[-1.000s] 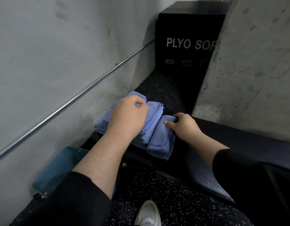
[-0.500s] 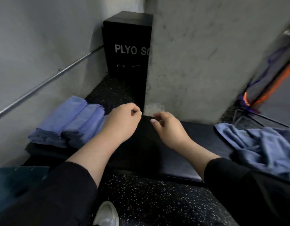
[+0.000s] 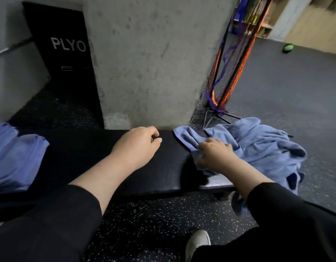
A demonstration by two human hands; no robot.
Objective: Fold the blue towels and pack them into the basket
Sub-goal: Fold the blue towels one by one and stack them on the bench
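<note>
A heap of loose blue towels (image 3: 261, 148) lies crumpled at the right end of a black padded bench (image 3: 99, 157), soft and wrinkled, with one flat corner spread toward the middle of the bench and some folds spilling off the far right end and hanging toward the floor. The right hand (image 3: 215, 155) rests on the near left part of this heap, its fingers curled into the cloth and gripping a bunched fold. The left hand (image 3: 138, 145) hovers over the bare middle of the bench, just left of the towel corner, fingers curled loosely with nothing in them. At the far left end of the bench sits a stack of folded blue towels (image 3: 14, 157), neat and layered, cut off by the frame edge and well apart from the loose heap. Both arms wear black sleeves (image 3: 55, 224) pushed up from the wrists. Behind the bench rises a rough grey concrete pillar (image 3: 148, 59), and to its left stands a black box (image 3: 63, 53) lettered PLYO in white. To the right of the pillar a folded net on a thin metal stand (image 3: 231, 59), orange and blue, leans close behind the loose towels. The floor is dark speckled rubber (image 3: 144, 220), and a white shoe (image 3: 198, 242) shows below the bench. A small green object (image 3: 288, 47) lies far off on the floor.
</note>
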